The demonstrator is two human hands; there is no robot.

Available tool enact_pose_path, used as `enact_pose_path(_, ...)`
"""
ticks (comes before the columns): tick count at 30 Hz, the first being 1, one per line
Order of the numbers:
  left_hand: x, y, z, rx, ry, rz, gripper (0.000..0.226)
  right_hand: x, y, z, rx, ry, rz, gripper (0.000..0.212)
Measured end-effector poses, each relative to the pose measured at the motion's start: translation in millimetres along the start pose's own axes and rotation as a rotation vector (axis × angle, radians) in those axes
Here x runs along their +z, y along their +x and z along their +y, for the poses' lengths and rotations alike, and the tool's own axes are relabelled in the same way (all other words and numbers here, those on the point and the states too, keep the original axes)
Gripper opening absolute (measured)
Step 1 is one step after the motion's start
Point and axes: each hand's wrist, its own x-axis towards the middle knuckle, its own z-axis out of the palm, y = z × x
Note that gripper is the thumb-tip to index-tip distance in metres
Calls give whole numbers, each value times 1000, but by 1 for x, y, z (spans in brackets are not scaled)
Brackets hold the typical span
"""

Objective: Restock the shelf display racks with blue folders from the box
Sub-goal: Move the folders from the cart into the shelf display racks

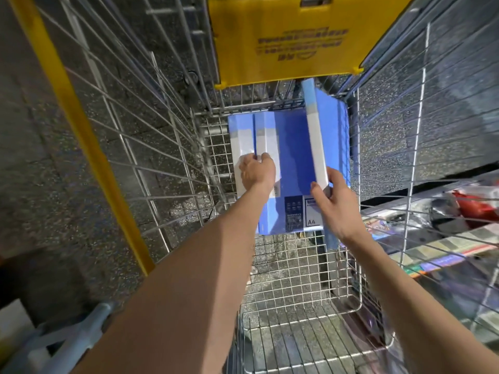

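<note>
Left grip (256,172) tight on white-spined blue folders (266,136), right grip (334,205) tight around tilted folder (314,136), all inside wire cart (302,317).

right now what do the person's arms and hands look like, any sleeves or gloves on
The left forearm and right forearm are bare, no sleeve in view. The left hand and right hand wear no gloves; no watch, ring or wristband shows.
</note>
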Motion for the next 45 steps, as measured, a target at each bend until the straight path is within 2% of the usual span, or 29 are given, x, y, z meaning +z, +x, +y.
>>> enact_pose_path(3, -4, -8, 4, -2, -104, 5, 35, 4, -2, -2, -10, 29, -10, 42)
enact_pose_path(5, -3, -20, 7, -61, -296, 21, 30, 6, -3, -1, -4, 36, 10, 46)
enact_pose_path(7, -4, -36, 15, -152, -497, -13, 36, 5, -5, -3, 18, 72, 46, 48)
enact_pose_path(10, -1, -55, 26, -149, -604, -132, 48, 3, -9, -10, 37, 116, 112, 41)
enact_pose_path(13, -1, -69, 29, -133, -618, -194, 44, 0, -13, -14, 30, 133, 173, 40)
enact_pose_path(19, -3, -72, 25, -135, -535, -355, 23, -7, -18, -14, 49, 124, 183, 48)
enact_pose_path(23, -4, -76, 22, -104, -562, -414, 36, -9, -21, -17, 41, 99, 192, 53)
enact_pose_path(33, -9, -78, 27, -19, -483, -405, 26, -15, -18, -21, 76, 64, 131, 79)
enact_pose_path(37, -13, -85, 36, 68, -426, -424, 5, -19, -16, -28, 81, 172, 72, 59)
enact_pose_path(40, -17, -95, 49, 171, -386, -458, 18, -27, -19, -39, 66, 325, 51, 40)
enact_pose_path(43, -23, -102, 61, 257, -352, -494, 17, -33, -26, -53, 101, 436, 67, 45)
enact_pose_path(45, -27, -110, 66, 299, -325, -529, 6, -38, -36, -61, 83, 479, 94, 36)
